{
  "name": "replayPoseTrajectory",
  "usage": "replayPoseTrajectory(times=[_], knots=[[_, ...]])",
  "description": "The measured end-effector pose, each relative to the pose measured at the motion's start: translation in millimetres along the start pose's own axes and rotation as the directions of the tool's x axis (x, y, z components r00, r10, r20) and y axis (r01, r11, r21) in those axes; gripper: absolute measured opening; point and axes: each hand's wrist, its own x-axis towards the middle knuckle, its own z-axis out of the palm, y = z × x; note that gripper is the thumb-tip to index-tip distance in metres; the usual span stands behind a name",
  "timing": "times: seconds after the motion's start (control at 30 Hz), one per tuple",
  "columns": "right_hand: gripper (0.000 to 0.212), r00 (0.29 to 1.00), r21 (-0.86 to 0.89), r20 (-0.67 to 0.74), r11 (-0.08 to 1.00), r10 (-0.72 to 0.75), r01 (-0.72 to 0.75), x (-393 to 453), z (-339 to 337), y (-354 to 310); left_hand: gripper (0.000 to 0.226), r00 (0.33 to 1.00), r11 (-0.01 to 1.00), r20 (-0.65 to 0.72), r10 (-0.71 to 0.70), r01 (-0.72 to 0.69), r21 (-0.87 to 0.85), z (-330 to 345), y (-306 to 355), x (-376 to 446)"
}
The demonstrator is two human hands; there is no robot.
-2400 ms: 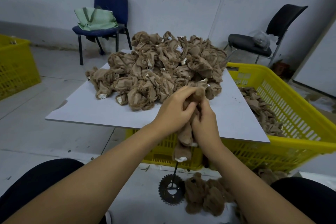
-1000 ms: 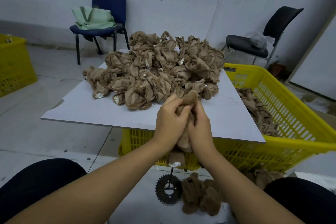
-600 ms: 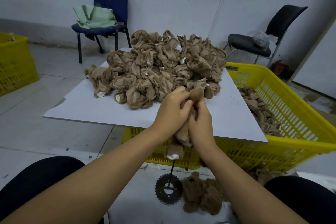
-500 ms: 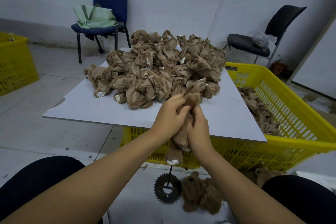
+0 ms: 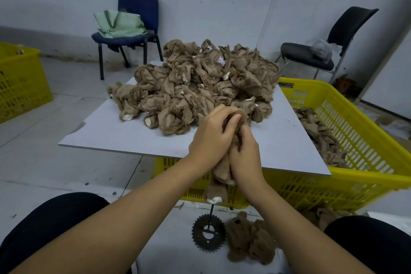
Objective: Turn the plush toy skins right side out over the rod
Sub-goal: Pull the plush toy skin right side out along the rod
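Note:
A brown plush toy skin [image 5: 219,184] sits over a thin upright rod [image 5: 210,214] that stands on a black toothed gear base [image 5: 208,234] on the floor. My left hand [image 5: 212,138] grips the skin's upper part, fingers curled over its top. My right hand [image 5: 244,155] grips it from the right side. A limb with a white tip hangs below my hands. A big heap of inside-out tan skins [image 5: 195,82] lies on the white board [image 5: 115,135] in front.
Furry brown skins [image 5: 249,242] lie on the floor right of the gear. A yellow crate [image 5: 355,140] under the board holds more skins. Another yellow crate [image 5: 20,80] stands far left. A blue chair [image 5: 133,29] and a black chair [image 5: 322,51] are by the wall.
Both hands keep their grip on the skin over the rod and have shifted it slightly up and down. The heap and the gear base have not moved.

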Motion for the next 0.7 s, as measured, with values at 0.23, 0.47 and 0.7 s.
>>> replayPoseTrajectory(times=[0.23,0.47,0.7], knots=[[0.030,1.000,0.027,-0.011,0.999,0.019,-0.019,1,0,4,0.007,0.995,0.995,-0.016,0.099,-0.099,0.034,3,-10,-4],[0.033,1.000,0.048,0.023,0.999,0.010,-0.011,-8,5,10,0.006,0.996,0.996,-0.018,0.092,-0.092,0.017,4,-16,-12],[0.031,1.000,0.093,-0.010,0.995,-0.025,0.026,-11,1,6,0.006,0.992,0.992,-0.024,0.123,-0.122,0.041,6,-10,-16]])
